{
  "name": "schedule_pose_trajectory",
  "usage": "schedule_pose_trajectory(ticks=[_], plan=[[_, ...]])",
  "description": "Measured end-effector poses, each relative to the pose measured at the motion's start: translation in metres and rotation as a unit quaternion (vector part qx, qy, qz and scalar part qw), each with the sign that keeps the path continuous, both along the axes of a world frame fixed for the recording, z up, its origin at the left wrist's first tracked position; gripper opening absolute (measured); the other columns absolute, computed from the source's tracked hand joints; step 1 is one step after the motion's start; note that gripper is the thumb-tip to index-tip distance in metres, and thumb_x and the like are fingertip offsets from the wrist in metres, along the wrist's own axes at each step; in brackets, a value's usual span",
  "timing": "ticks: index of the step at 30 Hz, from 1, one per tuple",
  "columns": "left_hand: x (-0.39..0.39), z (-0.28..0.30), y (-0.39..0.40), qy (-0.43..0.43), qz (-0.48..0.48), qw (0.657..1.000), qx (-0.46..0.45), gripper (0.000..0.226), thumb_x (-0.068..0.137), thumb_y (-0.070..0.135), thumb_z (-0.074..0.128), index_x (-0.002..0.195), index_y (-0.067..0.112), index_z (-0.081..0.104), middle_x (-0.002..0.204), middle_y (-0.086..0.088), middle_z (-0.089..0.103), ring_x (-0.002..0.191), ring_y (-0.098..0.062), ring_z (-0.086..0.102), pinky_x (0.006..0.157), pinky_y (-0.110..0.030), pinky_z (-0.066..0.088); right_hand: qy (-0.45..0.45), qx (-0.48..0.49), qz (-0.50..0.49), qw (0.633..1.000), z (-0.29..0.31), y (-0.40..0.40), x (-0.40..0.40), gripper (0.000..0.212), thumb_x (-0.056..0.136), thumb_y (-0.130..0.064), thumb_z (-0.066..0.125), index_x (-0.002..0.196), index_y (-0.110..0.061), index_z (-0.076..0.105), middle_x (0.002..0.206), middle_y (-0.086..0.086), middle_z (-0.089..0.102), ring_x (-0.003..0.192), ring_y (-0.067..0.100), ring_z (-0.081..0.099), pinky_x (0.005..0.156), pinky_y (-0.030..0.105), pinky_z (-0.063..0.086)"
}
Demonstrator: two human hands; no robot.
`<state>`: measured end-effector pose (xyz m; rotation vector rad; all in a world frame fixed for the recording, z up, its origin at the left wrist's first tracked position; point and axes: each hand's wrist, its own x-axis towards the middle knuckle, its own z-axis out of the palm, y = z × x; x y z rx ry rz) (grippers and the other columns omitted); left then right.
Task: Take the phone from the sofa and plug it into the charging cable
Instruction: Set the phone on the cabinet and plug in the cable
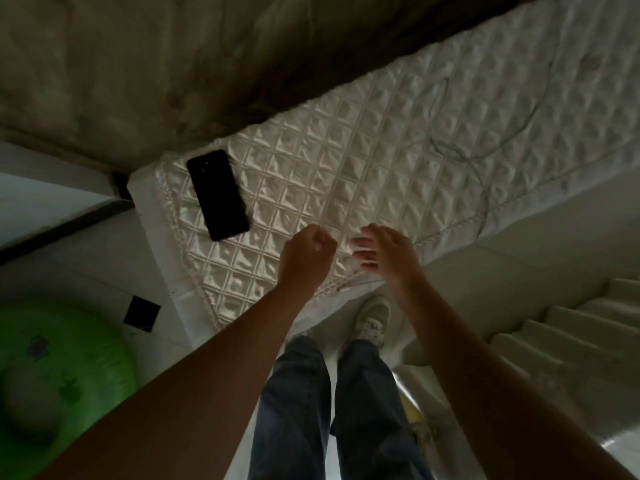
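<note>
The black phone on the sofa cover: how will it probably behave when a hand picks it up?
The phone looks like a rigid flat slab, so it should not bend. It lies flat on the glossy quilted cover, so it may slide when nudged. Its thin profile probably calls for gripping the edges.

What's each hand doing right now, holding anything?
Left hand: closed in a fist, nothing visible in it.
Right hand: open, fingers spread, empty.
The phone lies untouched on the sofa cover.

Quilted cream sofa seat carries a black phone flat near its left end; a thin charging cable loops well right of the phone.
</note>
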<state>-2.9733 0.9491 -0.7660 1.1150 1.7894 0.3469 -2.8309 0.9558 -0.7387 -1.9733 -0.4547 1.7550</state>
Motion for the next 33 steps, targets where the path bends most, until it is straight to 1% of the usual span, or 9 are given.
schedule_pose_trajectory(ticks=[3,7,11,15,17,19,24,29,33], plan=[[0.003,-0.001,-0.015,0.006,-0.014,1.0,-0.007,0.012,0.084,0.031,0.056,0.078,0.022,0.062,0.077,-0.001,0.069,0.074,-0.023,0.068,0.07,-0.039,0.056,-0.072,0.022,0.086,0.993,-0.012,-0.027,0.013,0.014,0.089,-0.026,0.054,0.095,-0.018,0.064,0.094,0.007,0.072,0.07,0.017,0.068,0.06,0.028,0.05],[-0.004,0.0,-0.022,0.021,-0.011,1.0,-0.01,0.016,0.085,0.027,0.058,0.082,0.013,0.064,0.082,-0.006,0.07,0.076,-0.026,0.068,0.072,-0.045,0.057,-0.208,0.077,0.221,0.95,-0.024,-0.057,0.018,0.02,0.084,-0.025,0.059,0.102,-0.024,0.069,0.095,-0.006,0.069,0.083,0.012,0.066,0.077,0.024,0.049],[-0.014,0.001,-0.022,0.009,0.005,1.0,-0.019,0.018,0.083,0.024,0.058,0.086,0.008,0.066,0.084,-0.012,0.072,0.078,-0.032,0.07,0.076,-0.048,0.056,-0.208,0.065,0.243,0.945,-0.033,-0.071,0.011,0.026,0.079,-0.014,0.063,0.105,-0.017,0.068,0.107,0.002,0.068,0.093,0.02,0.065,0.084,0.026,0.048],[-0.019,0.003,-0.024,-0.002,0.016,1.0,-0.02,0.021,0.079,0.028,0.056,0.085,0.01,0.068,0.083,-0.011,0.073,0.079,-0.031,0.07,0.077,-0.049,0.056,-0.236,0.088,0.281,0.926,-0.039,-0.074,0.008,0.028,0.076,-0.01,0.063,0.103,-0.015,0.067,0.105,0.005,0.065,0.085,0.016,0.059,0.075,0.026,0.044],[-0.021,0.001,-0.025,-0.002,0.023,0.999,-0.026,0.017,0.081,0.024,0.059,0.084,0.01,0.068,0.082,-0.01,0.073,0.079,-0.031,0.07,0.077,-0.05,0.056,-0.249,0.1,0.308,0.913,-0.04,-0.074,0.008,0.025,0.076,-0.011,0.063,0.101,-0.015,0.067,0.103,0.005,0.066,0.087,0.018,0.062,0.077,0.031,0.05],[-0.022,0.0,-0.027,-0.006,0.032,0.999,-0.034,0.015,0.082,0.022,0.06,0.085,0.009,0.068,0.083,-0.012,0.073,0.081,-0.032,0.07,0.078,-0.05,0.057,-0.259,0.118,0.305,0.909,-0.038,-0.073,0.008,0.019,0.078,-0.011,0.063,0.096,-0.016,0.068,0.098,0.004,0.069,0.086,0.019,0.065,0.079,0.034,0.054],[-0.03,0.001,-0.029,-0.01,0.04,0.998,-0.04,0.013,0.08,0.018,0.062,0.086,0.009,0.068,0.084,-0.013,0.073,0.081,-0.032,0.07,0.078,-0.05,0.056,-0.235,0.148,0.226,0.934,-0.031,-0.064,0.004,0.009,0.084,-0.021,0.061,0.086,-0.019,0.07,0.086,-0.004,0.071,0.078,0.009,0.066,0.071,0.028,0.054],[-0.047,0.001,-0.024,-0.017,0.069,0.997,-0.038,0.016,0.078,0.022,0.06,0.086,0.01,0.068,0.085,-0.013,0.074,0.081,-0.033,0.07,0.078,-0.051,0.056,-0.235,0.172,0.208,0.934,-0.021,-0.048,-0.017,0.01,0.08,-0.031,0.062,0.072,-0.027,0.067,0.074,-0.011,0.068,0.073,0.005,0.065,0.067,0.025,0.049],[-0.071,-0.001,-0.014,-0.015,0.107,0.994,-0.029,0.002,0.074,0.019,0.065,0.076,0.02,0.065,0.086,-0.015,0.074,0.08,-0.034,0.071,0.079,-0.048,0.057,-0.197,0.166,0.205,0.944,-0.018,-0.031,-0.043,0.017,0.078,-0.035,0.061,0.069,-0.023,0.07,0.073,-0.008,0.072,0.071,0.006,0.066,0.068,0.027,0.05]])
